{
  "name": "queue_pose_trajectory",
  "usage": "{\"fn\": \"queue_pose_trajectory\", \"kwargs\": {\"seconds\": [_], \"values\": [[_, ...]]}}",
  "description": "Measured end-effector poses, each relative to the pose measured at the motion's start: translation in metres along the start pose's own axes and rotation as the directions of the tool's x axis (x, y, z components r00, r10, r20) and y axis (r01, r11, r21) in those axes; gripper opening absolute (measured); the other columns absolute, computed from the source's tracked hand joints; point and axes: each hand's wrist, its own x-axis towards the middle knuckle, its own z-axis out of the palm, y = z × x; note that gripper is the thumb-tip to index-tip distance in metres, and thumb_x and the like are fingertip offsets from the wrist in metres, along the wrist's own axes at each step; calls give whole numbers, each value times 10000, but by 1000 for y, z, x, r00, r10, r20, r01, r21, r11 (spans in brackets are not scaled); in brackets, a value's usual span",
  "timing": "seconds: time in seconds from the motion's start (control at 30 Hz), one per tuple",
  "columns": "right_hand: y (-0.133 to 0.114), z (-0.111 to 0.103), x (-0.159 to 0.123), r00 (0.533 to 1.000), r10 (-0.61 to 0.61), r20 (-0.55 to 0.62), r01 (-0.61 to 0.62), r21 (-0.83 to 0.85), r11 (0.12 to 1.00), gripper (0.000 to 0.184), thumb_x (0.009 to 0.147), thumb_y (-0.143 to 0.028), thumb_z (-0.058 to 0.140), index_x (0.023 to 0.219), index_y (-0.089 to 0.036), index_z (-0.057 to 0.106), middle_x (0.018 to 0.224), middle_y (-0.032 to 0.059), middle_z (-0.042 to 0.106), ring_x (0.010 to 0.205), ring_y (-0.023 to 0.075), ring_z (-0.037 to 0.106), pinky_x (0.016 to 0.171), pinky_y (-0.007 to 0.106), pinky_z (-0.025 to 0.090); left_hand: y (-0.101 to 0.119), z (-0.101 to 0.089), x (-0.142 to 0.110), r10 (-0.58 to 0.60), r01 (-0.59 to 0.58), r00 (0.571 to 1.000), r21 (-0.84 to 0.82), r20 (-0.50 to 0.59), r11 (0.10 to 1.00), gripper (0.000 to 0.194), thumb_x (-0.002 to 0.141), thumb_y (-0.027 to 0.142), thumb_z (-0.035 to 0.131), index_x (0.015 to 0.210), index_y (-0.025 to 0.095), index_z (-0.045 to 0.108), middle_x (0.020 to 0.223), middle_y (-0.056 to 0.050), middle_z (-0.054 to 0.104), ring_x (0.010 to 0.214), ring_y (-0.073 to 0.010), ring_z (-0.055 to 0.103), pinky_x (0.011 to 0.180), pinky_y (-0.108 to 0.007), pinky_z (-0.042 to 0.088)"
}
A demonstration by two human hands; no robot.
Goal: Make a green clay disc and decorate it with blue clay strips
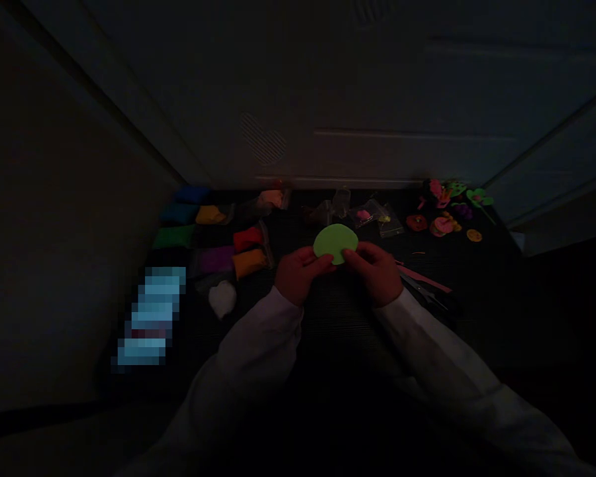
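Pinched between 2 hands in a dim room, a light-green disc (335, 240) hangs over the dark, ridged worktop (338, 324), its broad face tilted up toward the wearer of the white sleeves (258, 331). Holding it by the near edge and sides, thumbs on top, seems meant to steady a thin, soft-looking sheet without creasing its middle.

The left grip (295, 277) and the right grip (379, 273) are each drawn narrow around the disc, thumb against fingers with only its thickness between; the fingertips underneath are hidden. A small gap parts the 2 thumbs.

To the left of the grip lie coloured packets (248, 238), in red, orange, purple, green and blue, apparently set aside to leave the middle free. A white lump (222, 299) rests nearer the left sleeve, and beyond it glows a screen (151, 318), blurred into blocks. Just right of the grip, scissors (423, 290) lie beside a pink strip (427, 277), likely within easy reach. Past the grip, to the far right, small colourful figures (442, 226) cluster, probably parked clear of the hands.
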Motion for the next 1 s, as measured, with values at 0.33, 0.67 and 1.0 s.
{"fn": "queue_pose_trajectory", "kwargs": {"seconds": [0.33, 0.67, 1.0], "values": [[3, 1, 0, 997, -42, -63, 46, 53, 998, 203, 637, -340, 645, 750, -187, 572, 638, -39, 596, 583, 88, 539, 610, 241, 438, 4, 3, -4, 8, -11, 1000, 94, 26, 996, 266, 616, 315, 689, 802, 128, 662, 775, -56, 686, 730, -173, 639, 718, -310, 524], [4, 2, -1, 998, -22, -50, 26, 79, 997, 209, 630, -330, 652, 758, -188, 568, 675, -25, 627, 613, 102, 569, 616, 253, 454, 4, 2, -4, 77, -78, 997, 159, 16, 984, 242, 654, 326, 651, 809, 141, 648, 767, -40, 685, 710, -159, 631, 654, -276, 518], [5, 1, -1, 999, -23, 42, 19, 107, 994, 292, 615, -299, 665, 871, -206, 559, 838, -13, 641, 719, 118, 586, 655, 254, 466, 9, 1, -6, 145, -140, 989, 228, -6, 964, 173, 658, 277, 640, 766, 144, 622, 664, -6, 656, 584, -107, 590, 571, -221, 479]]}}
